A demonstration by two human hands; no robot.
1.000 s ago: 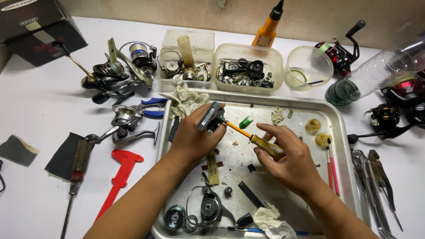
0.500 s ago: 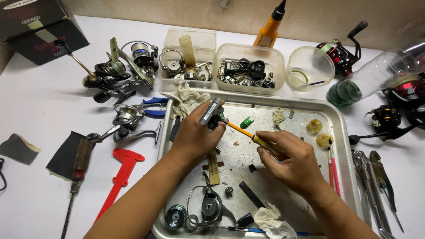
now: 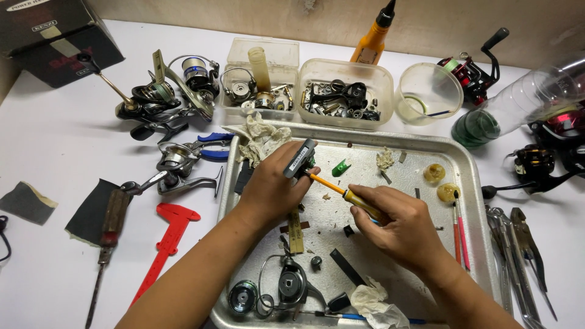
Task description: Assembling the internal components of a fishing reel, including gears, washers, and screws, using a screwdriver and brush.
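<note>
My left hand (image 3: 273, 187) grips a small dark fishing-reel part (image 3: 298, 159) over the metal tray (image 3: 463, 183). My right hand (image 3: 399, 228) holds a yellow-handled screwdriver (image 3: 341, 192), whose tip touches the reel part. A partly dismantled reel body (image 3: 286, 287) lies at the tray's near edge, with a small green piece (image 3: 341, 167) just beyond the screwdriver.
Clear boxes of small parts (image 3: 344, 97) and a round tub (image 3: 428, 94) stand behind the tray, beside an orange bottle (image 3: 373, 39). Fishing reels (image 3: 164, 97) lie at left, others (image 3: 475, 73) at right. A red caliper (image 3: 167, 234), blue pliers (image 3: 210, 146) and metal tools (image 3: 518, 244) flank the tray.
Both hands stay over the tray with the screwdriver tip at the reel part; they have shifted only slightly.
</note>
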